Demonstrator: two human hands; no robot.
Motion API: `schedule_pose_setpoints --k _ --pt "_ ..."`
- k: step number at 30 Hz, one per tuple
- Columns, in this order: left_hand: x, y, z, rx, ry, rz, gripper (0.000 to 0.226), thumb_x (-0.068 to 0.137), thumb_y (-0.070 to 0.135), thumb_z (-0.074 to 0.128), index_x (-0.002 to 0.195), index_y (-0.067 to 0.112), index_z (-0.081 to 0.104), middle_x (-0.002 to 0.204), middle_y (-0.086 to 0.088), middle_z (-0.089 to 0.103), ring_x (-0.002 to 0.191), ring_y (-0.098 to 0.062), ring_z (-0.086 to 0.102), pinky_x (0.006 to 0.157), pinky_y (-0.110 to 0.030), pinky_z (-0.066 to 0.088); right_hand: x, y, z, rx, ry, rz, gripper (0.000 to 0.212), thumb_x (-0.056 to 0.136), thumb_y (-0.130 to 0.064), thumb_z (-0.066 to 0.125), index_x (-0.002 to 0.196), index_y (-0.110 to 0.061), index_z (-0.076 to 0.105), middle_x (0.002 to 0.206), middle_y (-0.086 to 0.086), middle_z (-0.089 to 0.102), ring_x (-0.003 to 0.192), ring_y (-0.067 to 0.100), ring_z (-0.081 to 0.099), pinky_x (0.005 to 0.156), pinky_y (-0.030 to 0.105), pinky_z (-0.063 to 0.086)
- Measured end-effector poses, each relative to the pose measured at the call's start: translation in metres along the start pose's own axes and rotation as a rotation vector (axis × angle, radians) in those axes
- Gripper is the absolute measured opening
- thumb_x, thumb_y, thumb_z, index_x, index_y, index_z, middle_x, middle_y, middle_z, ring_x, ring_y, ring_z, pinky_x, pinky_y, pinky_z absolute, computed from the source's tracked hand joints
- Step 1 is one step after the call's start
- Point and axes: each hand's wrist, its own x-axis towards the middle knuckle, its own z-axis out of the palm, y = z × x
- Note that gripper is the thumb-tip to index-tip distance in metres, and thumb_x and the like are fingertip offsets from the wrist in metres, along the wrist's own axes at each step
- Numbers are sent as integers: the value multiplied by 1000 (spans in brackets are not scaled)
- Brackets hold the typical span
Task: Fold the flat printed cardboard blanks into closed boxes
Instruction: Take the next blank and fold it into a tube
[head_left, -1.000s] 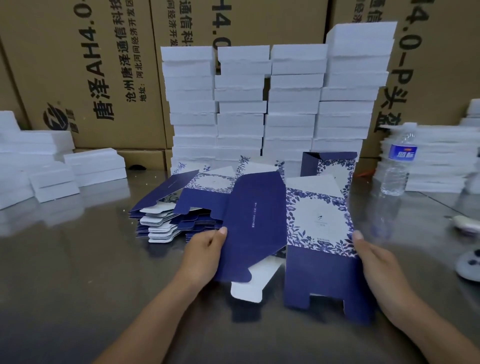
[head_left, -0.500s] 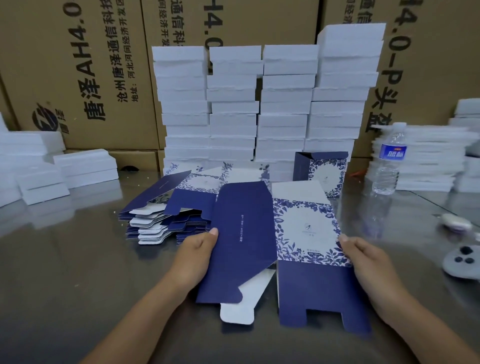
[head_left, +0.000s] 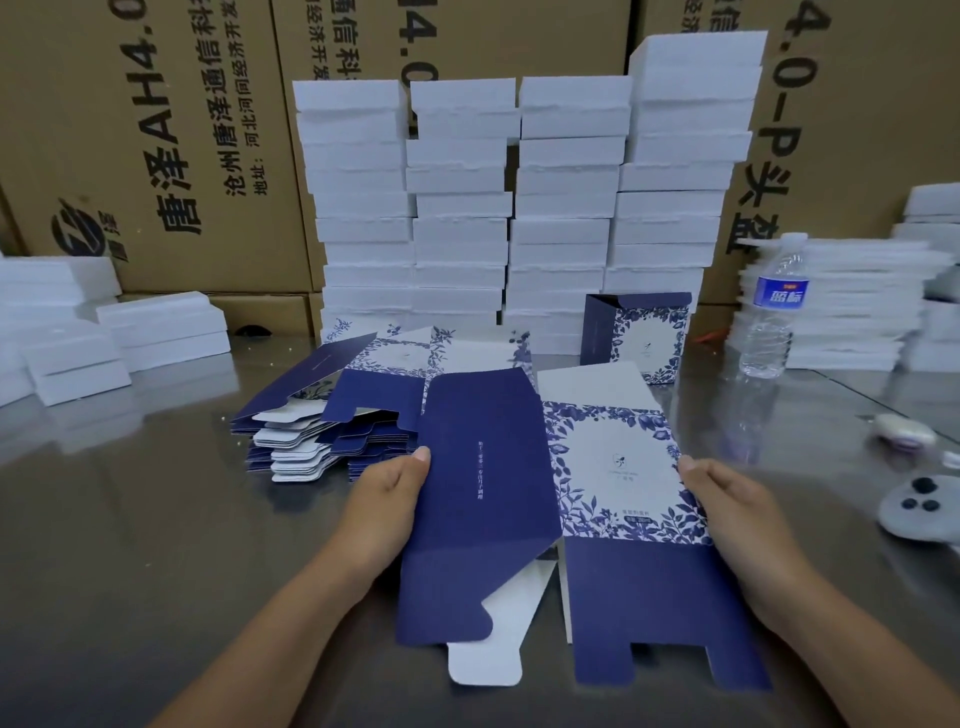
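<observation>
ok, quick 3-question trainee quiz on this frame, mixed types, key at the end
1. True or false: the cardboard blank held in both hands is already a closed box.
2. Multiple choice: where does the water bottle stand? A) left of the pile of flat blanks B) right of the folded box C) on top of the white box stacks
3. Short answer: which hand grips the plain dark blue panel?

Key
1. False; its panels and flaps are open.
2. B
3. The left hand; the right hand holds the edge of the flower-printed panel.
</observation>
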Motion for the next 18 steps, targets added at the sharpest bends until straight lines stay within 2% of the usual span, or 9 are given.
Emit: schedule_pose_setpoints --k 3,5,6,8,9,11,13,16,18 --pt "1 -1 0 37 -41 24 47 101 32 40 86 -7 61 83 -15 58 78 -22 53 73 -33 39 1 -2 -1 36 27 27 37 95 -29 52 90 5 65 91 23 69 72 24 66 67 25 45" --pt "0 -1 1 34 -57 22 50 101 32 40 87 -12 60 82 -15 62 77 -22 56 73 -33 42 1 -1 -3 12 13 25 40 96 -27 51 95 13 58 102 33 60 73 23 57 72 31 41" --pt "-1 -1 1 23 -58 11 50 101 32 41 87 -12 61 82 -13 68 76 -22 60 73 -32 45 1 0 -4 1 6 27 38 97 -26 50 94 11 59 101 32 62 73 21 55 72 30 42" --pt "-2 -1 1 -24 -49 -19 45 100 33 43 81 4 72 83 -5 75 76 -18 68 71 -29 51 0 -1 -4 4 -6 42 29 97 -24 50 91 0 66 85 15 73 67 14 63 64 21 49" --pt "-2 0 1 -61 -39 -37 44 99 33 44 77 12 75 83 -2 75 75 -15 70 69 -26 53 -1 -2 -3 13 -11 41 26 97 -23 50 90 -6 68 79 6 74 64 12 65 60 20 51" --pt "-1 1 1 -139 -21 -74 43 98 36 45 73 20 76 82 1 76 74 -12 71 62 -20 55 -2 -4 -2 30 -20 48 23 96 -22 52 90 -9 70 80 3 75 67 14 67 61 25 51" --pt "0 2 0 -136 -24 -86 42 99 37 44 80 16 76 85 -2 76 77 -16 72 65 -24 57 -4 -6 -1 28 -42 51 22 95 -21 53 88 -11 71 81 2 75 67 13 68 60 22 51" --pt "0 1 -3 -79 -54 -77 40 100 34 43 91 8 72 92 -9 75 86 -25 71 80 -39 55 -4 -9 -1 48 -21 65 21 94 -23 55 84 -13 71 77 -1 74 63 12 66 51 15 50" --pt "1 -1 -4 -45 -72 -74 40 99 35 44 91 6 71 90 -8 75 84 -24 71 78 -37 55 -4 -11 -3 31 14 62 25 94 -27 55 78 -14 69 69 -2 69 57 12 60 45 12 46"
